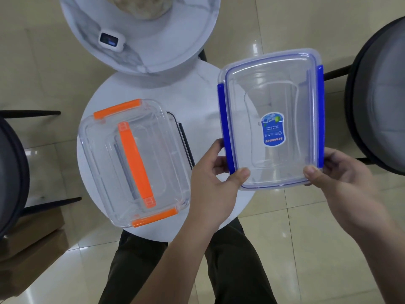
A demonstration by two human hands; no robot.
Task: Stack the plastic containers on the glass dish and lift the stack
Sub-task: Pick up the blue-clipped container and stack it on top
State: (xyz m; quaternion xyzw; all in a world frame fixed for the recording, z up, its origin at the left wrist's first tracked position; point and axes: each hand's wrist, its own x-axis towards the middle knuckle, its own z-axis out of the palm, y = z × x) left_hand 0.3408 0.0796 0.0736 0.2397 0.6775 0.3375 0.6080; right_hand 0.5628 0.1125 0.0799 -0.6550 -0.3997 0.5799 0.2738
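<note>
Two round white counters stand ahead of the hands, one higher and farther off, and the nearer one carries the work. On it, to the left of the left hand, sits the orange-handled container, apparently already resting on the glass dish, of which only a dark-rimmed edge shows past its far side. The blue-clipped container is held in the air between both hands, clear of the counter: the left hand pinches its near-left corner, thumb on the lid and fingers beneath, and the right hand grips the near-right corner the same way. The step in hand looks like the second stacking; the next move calls for carrying this one leftward, squaring it over the orange handle and lowering it level. By count: two plastic containers, one glass dish, two hands.
</note>
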